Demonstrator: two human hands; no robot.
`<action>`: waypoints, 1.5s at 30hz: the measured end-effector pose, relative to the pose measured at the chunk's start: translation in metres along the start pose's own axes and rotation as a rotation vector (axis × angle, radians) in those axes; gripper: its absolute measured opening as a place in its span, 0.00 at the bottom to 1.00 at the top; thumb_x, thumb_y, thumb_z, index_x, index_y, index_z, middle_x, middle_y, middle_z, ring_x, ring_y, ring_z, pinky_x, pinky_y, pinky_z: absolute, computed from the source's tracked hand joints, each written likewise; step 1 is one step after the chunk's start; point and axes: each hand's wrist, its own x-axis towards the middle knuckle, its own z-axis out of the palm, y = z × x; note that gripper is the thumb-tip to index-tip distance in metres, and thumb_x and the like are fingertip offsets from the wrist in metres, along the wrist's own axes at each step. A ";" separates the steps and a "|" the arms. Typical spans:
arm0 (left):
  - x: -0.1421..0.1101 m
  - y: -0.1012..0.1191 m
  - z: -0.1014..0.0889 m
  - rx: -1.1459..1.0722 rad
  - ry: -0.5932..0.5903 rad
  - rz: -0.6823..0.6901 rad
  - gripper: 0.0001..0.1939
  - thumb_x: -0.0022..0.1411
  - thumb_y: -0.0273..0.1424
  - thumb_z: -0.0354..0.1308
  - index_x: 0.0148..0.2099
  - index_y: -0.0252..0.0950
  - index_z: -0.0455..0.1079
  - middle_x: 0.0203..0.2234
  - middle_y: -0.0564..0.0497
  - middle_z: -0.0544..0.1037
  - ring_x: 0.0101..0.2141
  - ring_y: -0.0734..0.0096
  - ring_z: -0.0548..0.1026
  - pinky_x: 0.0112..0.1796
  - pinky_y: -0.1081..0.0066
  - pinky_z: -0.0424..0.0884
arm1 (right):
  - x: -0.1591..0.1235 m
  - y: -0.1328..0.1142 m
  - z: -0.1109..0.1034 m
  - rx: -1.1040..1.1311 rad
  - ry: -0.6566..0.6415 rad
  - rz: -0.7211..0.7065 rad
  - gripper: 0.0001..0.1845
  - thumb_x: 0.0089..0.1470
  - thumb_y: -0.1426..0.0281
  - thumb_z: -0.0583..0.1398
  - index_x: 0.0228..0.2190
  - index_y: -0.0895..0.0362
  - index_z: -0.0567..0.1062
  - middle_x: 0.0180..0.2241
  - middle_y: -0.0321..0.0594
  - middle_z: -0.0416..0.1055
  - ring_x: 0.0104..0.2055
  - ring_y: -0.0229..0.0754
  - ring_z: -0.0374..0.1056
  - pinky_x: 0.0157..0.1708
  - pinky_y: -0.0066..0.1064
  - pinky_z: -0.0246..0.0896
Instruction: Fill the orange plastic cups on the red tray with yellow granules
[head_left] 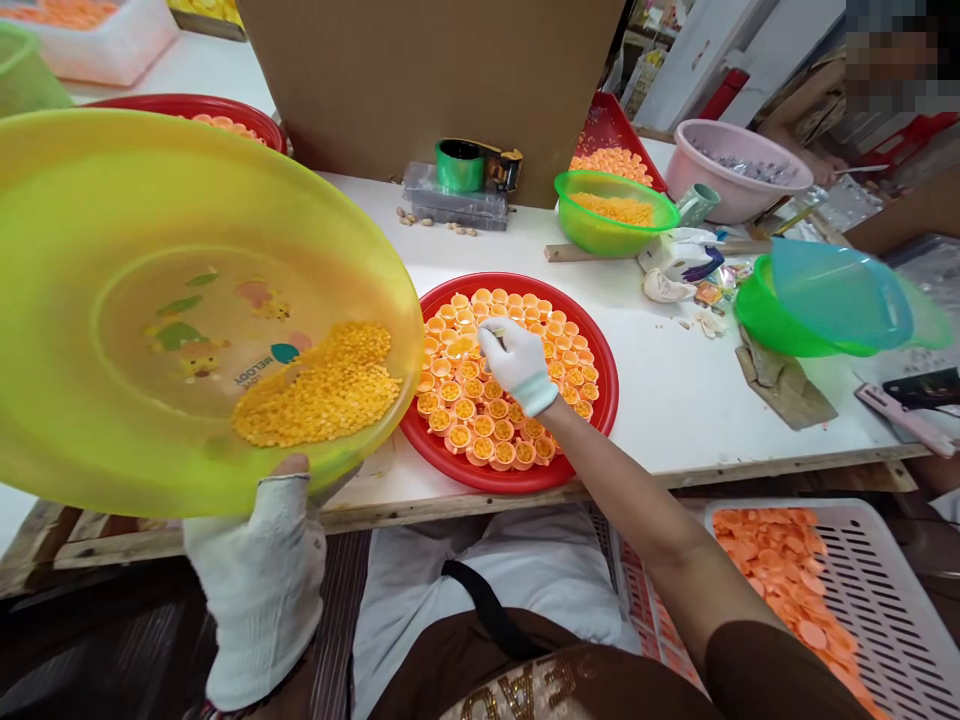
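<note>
A: Yellow basin (112, 300), where in frame?

B: Filling the left half, tilted toward the camera. Pinched at its lower rim by the gloved left hand (259, 570), thumb over the edge, fingers behind. A heap of yellow beads (319, 390) settled at its low right side, near the rim.

A: And the right hand (519, 365)?

B: Gloved too, centre of frame, over the red tray (600, 350). Fingertips pinched together at the upper left of the tray; something small and pale between them, too tiny to name.

A: On the tray?

B: Packed with orange cups (487, 415), upright, touching one another, many already holding yellow beads.

A: Basin and tray touching?

B: Overlapping in the picture, basin rim above the tray's left edge; contact impossible to tell.

A: Elsewhere on the white table (675, 400)?

B: Green bowl (611, 210) of yellow beads above the tray, right of centre. Pink basin (735, 170) further right. Blue bowl nested in a green one (825, 300) at the right edge. Cardboard box (420, 80) at top centre, tape dispenser (476, 165) in front of it.

A: Below the table?

B: White crate (885, 600) of orange discs, lower right corner. Another person's arm (907, 215) at the upper right.
</note>
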 end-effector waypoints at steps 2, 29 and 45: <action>-0.001 0.001 0.002 0.000 -0.002 -0.010 0.22 0.58 0.37 0.70 0.55 0.43 0.78 0.61 0.49 0.79 0.65 0.47 0.72 0.72 0.49 0.63 | -0.002 -0.001 -0.001 -0.016 0.010 -0.031 0.09 0.64 0.63 0.62 0.31 0.51 0.74 0.30 0.35 0.70 0.32 0.38 0.68 0.29 0.29 0.66; -0.003 -0.007 0.002 -0.069 0.001 0.031 0.27 0.56 0.35 0.71 0.59 0.39 0.77 0.60 0.48 0.80 0.63 0.50 0.74 0.69 0.53 0.67 | -0.008 -0.015 0.003 0.395 -0.125 0.240 0.08 0.61 0.65 0.64 0.33 0.56 0.75 0.25 0.33 0.73 0.21 0.31 0.65 0.16 0.23 0.59; -0.001 -0.007 0.001 -0.045 -0.012 0.035 0.27 0.58 0.35 0.71 0.59 0.37 0.76 0.61 0.47 0.78 0.64 0.51 0.73 0.70 0.51 0.66 | -0.025 -0.011 0.016 -0.161 -0.039 -0.393 0.10 0.69 0.63 0.57 0.38 0.51 0.77 0.36 0.39 0.76 0.38 0.42 0.72 0.47 0.37 0.70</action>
